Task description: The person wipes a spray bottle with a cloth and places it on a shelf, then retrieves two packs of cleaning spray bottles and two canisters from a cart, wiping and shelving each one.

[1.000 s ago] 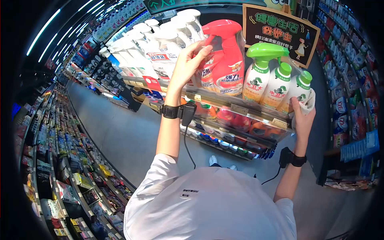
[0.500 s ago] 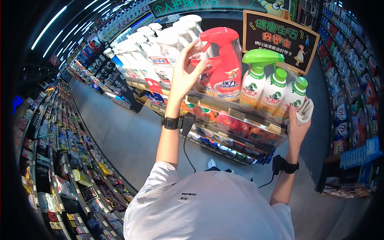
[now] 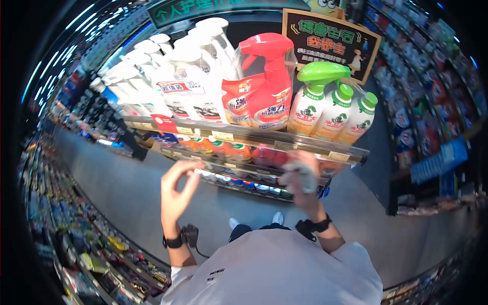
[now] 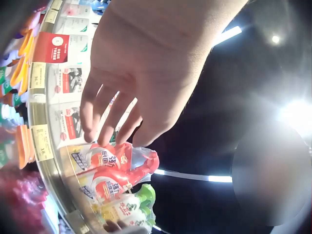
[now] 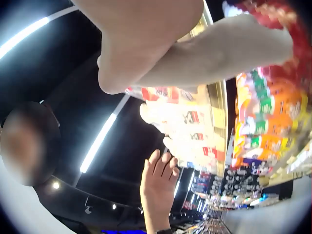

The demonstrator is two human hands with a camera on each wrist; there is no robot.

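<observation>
My left hand (image 3: 178, 190) is in front of the shelf, holding nothing, its fingers loosely bent. In the left wrist view, the left hand (image 4: 141, 73) overlaps the red spray bottles (image 4: 105, 183). My right hand (image 3: 309, 195), blurred, grips a crumpled whitish cloth (image 3: 297, 178) before the lower shelf edge. The right wrist view shows the cloth (image 5: 229, 48) hanging out from the hand (image 5: 141, 39). Above the hands, a red spray bottle pack (image 3: 274, 91) and a green-topped bottle pack (image 3: 333, 109) stand upright on the top shelf.
White spray bottles (image 3: 188, 71) fill the left of the top shelf (image 3: 244, 134). A chalkboard sign (image 3: 330, 43) stands behind the bottles. Orange bottles (image 3: 239, 152) sit on the tier below. Stocked aisle shelves (image 3: 427, 112) run along the right, and more line the left.
My left hand has left the red spray bottle pack and dropped down toward me. The right hand has moved off the green-topped pack, down and left, with the cloth in it.
</observation>
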